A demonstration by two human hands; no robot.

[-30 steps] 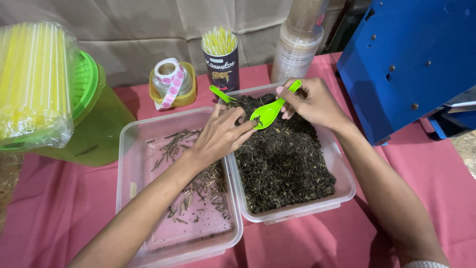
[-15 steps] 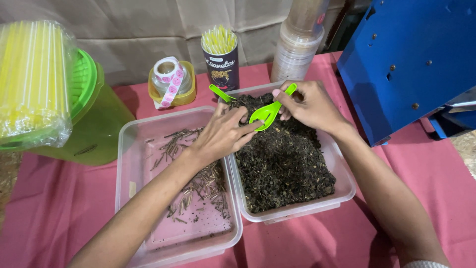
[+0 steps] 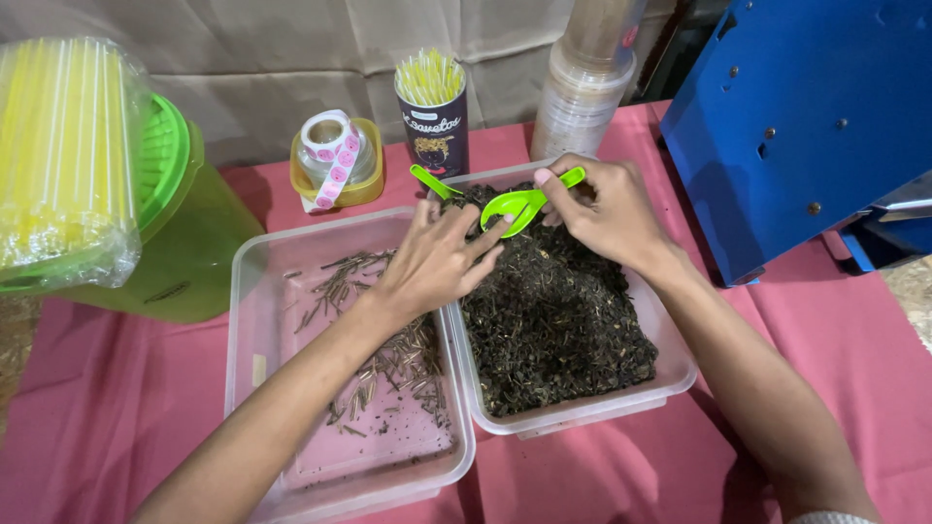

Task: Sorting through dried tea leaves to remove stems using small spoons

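On the pink worktop (image 3: 116, 408) stand two clear trays. Far right tray of dark leaves (image 3: 563, 330): right hand (image 3: 607, 209) pinches one green scoop (image 3: 524, 202); second scoop (image 3: 434, 181) lies behind. Left hand (image 3: 437, 260), fingers loosely spread, rests palm-down across the near left tray of twigs (image 3: 340, 369).

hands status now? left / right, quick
Left hand: open, fingers spread, resting on the dark dried leaves, fingertips at the green scoop.
Right hand: closed on the green scoop's handle.
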